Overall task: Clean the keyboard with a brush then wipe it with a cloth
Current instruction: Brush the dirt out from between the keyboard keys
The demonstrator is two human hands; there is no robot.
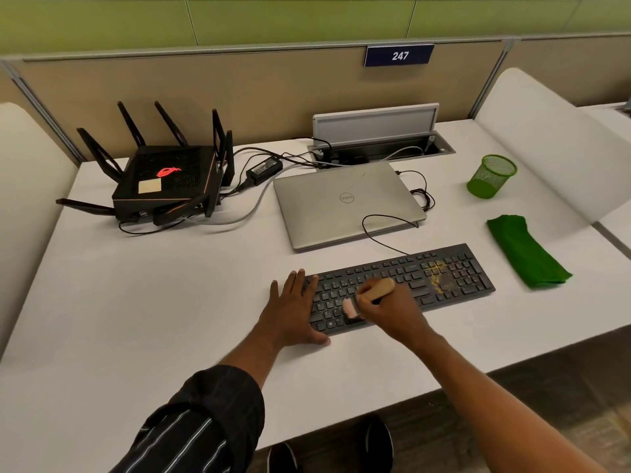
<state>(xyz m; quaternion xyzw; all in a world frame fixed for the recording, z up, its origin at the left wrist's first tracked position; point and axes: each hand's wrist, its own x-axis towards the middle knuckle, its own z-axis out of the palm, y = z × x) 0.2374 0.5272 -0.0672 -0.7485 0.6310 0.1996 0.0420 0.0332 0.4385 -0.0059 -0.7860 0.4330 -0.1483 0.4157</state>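
The keyboard (399, 288) lies on the white counter (170, 302) in the lower middle of the frame, its long axis running from lower left up to the right. The yellowish crumbs (438, 274) sit near its right end, well to the right of both hands. The right hand (386, 310) is the nearer one to them; its fingers are curled round the wooden handle of the brush (367, 297), whose pale bristles point down onto the keys at the left part of the board. So the brushing seems to have the dirty patch yet ahead, along the long axis to the right. The left hand (293, 312) lies flat with straight fingers, pressing the keyboard's left end and the counter beside it. The green cloth (524, 254) rests untouched at the right of the frame.
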